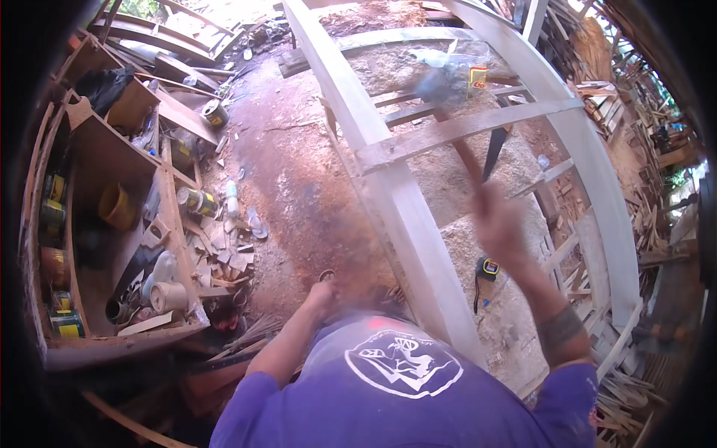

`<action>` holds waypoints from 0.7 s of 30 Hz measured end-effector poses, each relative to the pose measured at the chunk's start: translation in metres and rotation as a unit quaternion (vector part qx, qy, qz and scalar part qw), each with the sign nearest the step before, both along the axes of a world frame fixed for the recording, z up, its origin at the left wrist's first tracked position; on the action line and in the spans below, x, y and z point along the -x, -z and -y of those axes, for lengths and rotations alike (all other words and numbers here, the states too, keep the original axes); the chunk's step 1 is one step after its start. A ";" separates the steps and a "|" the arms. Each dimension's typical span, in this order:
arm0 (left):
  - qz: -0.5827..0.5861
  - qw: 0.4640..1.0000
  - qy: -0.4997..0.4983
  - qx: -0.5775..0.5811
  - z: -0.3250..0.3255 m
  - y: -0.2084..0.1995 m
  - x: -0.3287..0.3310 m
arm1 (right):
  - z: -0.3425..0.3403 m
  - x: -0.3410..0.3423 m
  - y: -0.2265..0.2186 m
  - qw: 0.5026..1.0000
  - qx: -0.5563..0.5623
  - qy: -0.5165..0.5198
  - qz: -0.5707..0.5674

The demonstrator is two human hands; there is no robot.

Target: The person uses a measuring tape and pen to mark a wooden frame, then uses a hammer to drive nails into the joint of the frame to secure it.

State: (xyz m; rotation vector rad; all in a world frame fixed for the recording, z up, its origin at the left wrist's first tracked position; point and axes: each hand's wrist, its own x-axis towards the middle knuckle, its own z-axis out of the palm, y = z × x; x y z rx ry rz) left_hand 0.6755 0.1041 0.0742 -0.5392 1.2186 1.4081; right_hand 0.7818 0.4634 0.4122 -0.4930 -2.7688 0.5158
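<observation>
My right hand (pixel 499 228), smeared by motion, grips the wooden handle of a hammer (pixel 464 153). The hammer's blurred dark head is raised past a pale wooden crosspiece (pixel 470 133). That crosspiece lies across a long straight beam (pixel 418 216) and a curved beam (pixel 597 179) of a wooden frame. My left hand (pixel 323 295) is low, left of the straight beam, with its fingers closed. A small ring-like shape shows at its fingertips; I cannot make out what it is. A black and yellow tape measure (pixel 487 269) lies below my right hand, inside the frame.
At left, a wooden cabinet (pixel 123 343) holds cans, a yellow bucket (pixel 117 207) and a handsaw (pixel 142 250). Cans, a bottle (pixel 232 200) and wood offcuts litter the dusty floor. A dark pointed blade (pixel 494 153) and a clear plastic bag (pixel 448 58) are within the frame. Scrap wood lines the right.
</observation>
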 end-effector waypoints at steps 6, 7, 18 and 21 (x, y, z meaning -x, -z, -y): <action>-0.373 0.861 0.343 -0.051 0.060 0.013 0.004 | 0.015 0.004 -0.085 0.971 0.144 0.186 -0.033; -0.432 0.783 0.447 -0.018 0.046 -0.030 0.019 | 0.027 0.006 -0.109 0.948 0.222 0.194 -0.118; -0.272 0.682 0.648 -0.202 0.032 -0.072 0.119 | 0.131 0.003 0.009 0.950 0.105 0.282 0.079; -0.311 0.604 0.707 -0.198 0.036 -0.045 0.132 | 0.175 -0.025 -0.015 0.905 0.220 0.364 0.024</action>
